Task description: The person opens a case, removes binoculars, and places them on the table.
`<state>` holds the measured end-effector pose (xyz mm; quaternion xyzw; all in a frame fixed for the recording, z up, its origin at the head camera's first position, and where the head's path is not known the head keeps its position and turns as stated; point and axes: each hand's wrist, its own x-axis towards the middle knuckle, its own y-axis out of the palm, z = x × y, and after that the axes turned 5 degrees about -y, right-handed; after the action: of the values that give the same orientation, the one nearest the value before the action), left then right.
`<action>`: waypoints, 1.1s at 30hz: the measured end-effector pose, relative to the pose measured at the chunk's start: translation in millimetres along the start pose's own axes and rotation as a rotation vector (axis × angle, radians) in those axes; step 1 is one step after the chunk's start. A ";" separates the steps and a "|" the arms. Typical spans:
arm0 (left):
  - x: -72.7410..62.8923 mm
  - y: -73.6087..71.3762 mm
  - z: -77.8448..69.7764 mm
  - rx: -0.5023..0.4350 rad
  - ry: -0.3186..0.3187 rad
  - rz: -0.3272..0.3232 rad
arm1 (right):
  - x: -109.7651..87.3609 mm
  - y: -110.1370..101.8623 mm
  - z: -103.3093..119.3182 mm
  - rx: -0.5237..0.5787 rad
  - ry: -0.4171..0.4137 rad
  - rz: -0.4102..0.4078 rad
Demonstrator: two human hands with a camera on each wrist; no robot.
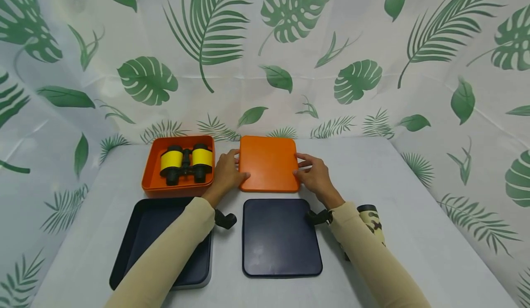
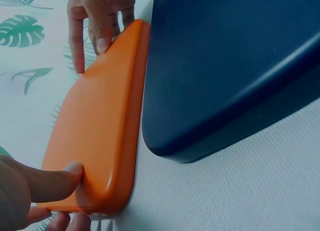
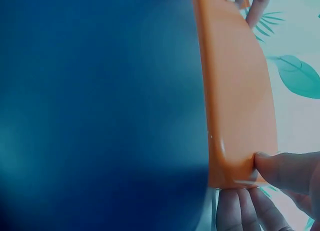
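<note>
An orange lid [image 1: 269, 164] lies at the back middle of the white table, with a hand at each side. My left hand [image 1: 227, 172] grips its left edge, thumb on the top face and fingers along the side. At the opposite edge my right hand [image 1: 316, 175] holds it the same way; the right wrist view shows the thumb [image 3: 282, 168] over the rim and the fingers below it. To the left stands an orange box [image 1: 151, 179] with yellow and black binoculars [image 1: 187, 164] in it. Nearer me lies a dark blue lid [image 1: 281, 239], its far edge close to the orange one.
A dark blue tray [image 1: 136, 234] sits at the front left, partly under my left forearm. A camouflage-patterned cylindrical thing [image 1: 371, 218] is at the right, mostly hidden by my right sleeve. A leaf-print curtain [image 1: 306, 91] rises behind the table.
</note>
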<state>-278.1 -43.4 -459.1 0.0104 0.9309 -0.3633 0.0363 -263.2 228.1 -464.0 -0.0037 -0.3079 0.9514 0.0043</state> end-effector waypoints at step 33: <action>-12.3 -20.4 -7.7 -0.087 0.076 0.112 | -1.4 1.9 13.5 -0.089 -0.021 -0.022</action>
<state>-267.1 -53.1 -438.7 0.0747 0.9445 -0.3192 0.0217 -261.9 218.6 -454.2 0.0097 -0.3501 0.9366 0.0115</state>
